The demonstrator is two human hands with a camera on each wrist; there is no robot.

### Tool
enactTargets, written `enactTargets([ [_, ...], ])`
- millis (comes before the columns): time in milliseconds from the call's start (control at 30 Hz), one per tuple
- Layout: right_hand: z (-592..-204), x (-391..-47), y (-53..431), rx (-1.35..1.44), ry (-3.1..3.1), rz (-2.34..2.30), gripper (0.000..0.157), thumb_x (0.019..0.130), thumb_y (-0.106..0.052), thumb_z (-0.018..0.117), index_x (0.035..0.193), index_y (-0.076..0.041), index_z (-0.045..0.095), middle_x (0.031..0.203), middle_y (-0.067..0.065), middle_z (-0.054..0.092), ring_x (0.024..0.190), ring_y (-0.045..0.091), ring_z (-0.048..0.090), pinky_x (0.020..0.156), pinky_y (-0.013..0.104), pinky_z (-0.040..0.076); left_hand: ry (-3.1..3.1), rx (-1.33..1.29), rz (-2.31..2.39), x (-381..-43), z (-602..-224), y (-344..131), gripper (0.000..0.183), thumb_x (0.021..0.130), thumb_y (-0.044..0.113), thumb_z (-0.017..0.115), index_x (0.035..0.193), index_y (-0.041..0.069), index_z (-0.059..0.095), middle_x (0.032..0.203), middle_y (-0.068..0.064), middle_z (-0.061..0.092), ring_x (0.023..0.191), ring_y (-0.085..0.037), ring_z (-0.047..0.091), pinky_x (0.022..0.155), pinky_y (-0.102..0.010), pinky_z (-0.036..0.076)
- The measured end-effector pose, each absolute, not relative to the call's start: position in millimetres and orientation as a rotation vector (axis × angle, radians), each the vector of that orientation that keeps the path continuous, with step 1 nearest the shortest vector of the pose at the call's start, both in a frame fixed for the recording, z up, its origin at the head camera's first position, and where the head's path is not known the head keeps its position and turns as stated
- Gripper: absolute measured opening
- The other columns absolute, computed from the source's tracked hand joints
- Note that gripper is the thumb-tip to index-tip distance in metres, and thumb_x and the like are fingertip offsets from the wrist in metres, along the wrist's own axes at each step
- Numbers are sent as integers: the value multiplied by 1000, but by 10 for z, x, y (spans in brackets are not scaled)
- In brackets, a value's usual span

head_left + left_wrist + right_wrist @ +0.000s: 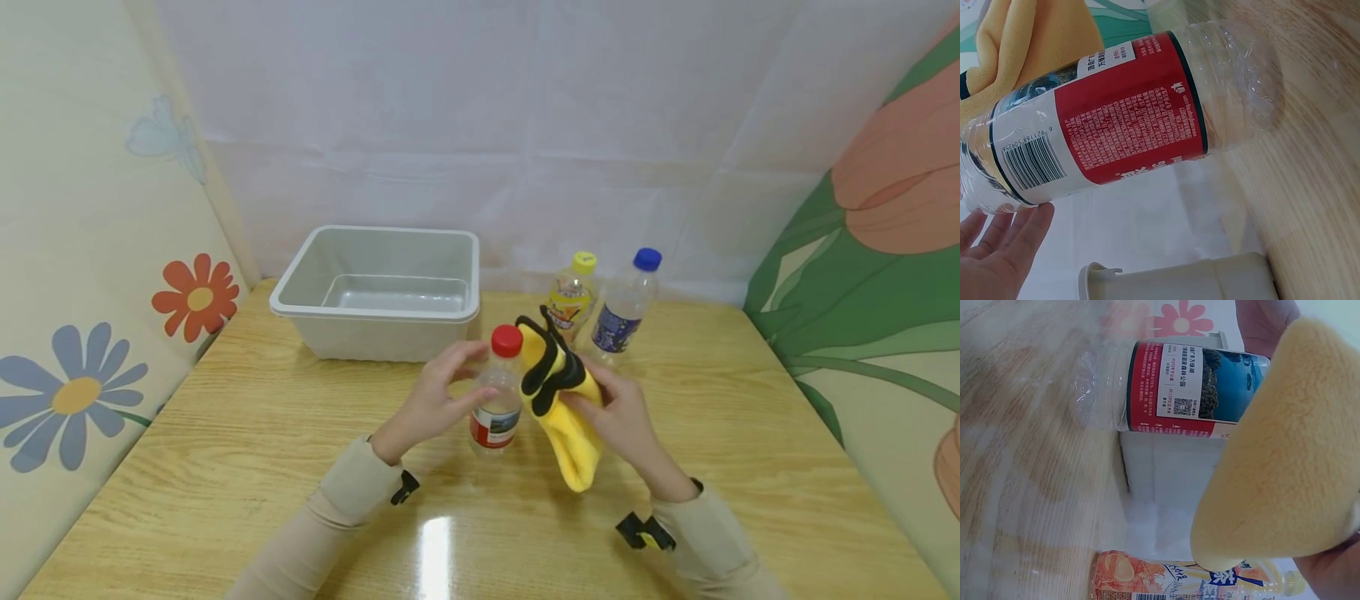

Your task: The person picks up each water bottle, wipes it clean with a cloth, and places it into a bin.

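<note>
A clear plastic bottle with a red cap and a red-and-white label stands upright on the table. My left hand is at its left side, thumb across the front of the bottle, fingers extended. In the left wrist view those fingertips lie right at the bottle's side. My right hand grips a folded yellow cloth with black trim, thumb on its near side. The cloth hangs just right of the red-capped bottle. In the right wrist view the fluffy cloth covers the bottle's upper part.
A grey plastic bin sits at the back left of the wooden table. Behind the cloth stand a yellow-capped bottle and a blue-capped bottle. A pale curtain hangs along the table's far edge.
</note>
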State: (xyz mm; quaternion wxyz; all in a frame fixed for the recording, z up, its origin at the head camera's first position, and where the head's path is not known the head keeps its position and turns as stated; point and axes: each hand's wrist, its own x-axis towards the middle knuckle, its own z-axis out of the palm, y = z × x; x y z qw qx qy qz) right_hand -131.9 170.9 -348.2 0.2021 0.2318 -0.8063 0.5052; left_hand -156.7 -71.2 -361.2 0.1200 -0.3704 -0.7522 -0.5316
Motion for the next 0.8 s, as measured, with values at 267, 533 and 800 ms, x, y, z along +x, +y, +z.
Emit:
enactTargets([
  [267, -3469, -1346, 1715, 694, -2266, 1408, 49, 66, 15, 70, 113, 8, 59, 110, 23, 60, 87, 2, 58, 73, 14, 51, -2180, -1090, -1617, -1572, -3622, -721, 51, 79, -1, 67, 124, -8, 43, 121, -22, 51, 110, -32, 51, 88, -31, 50],
  [533, -3394, -1378, 1745, 798, -2315, 1293, 49, 69, 12, 70, 116, 6, 57, 108, 22, 61, 79, 12, 62, 64, 20, 54, -2194, -1109, -1624, -1577, -3627, -731, 50, 80, -1, 65, 125, -10, 43, 124, -24, 50, 112, -32, 50, 88, -32, 50],
  [800, -3357, -1401, 1733, 842, -2413, 1258, 47, 73, 7, 69, 118, 2, 58, 107, 18, 63, 81, 16, 61, 65, 25, 54, -2192, -1113, -1609, -1582, -3631, -736, 50, 80, -3, 65, 125, -12, 44, 124, -26, 50, 111, -34, 51, 88, -30, 50],
])
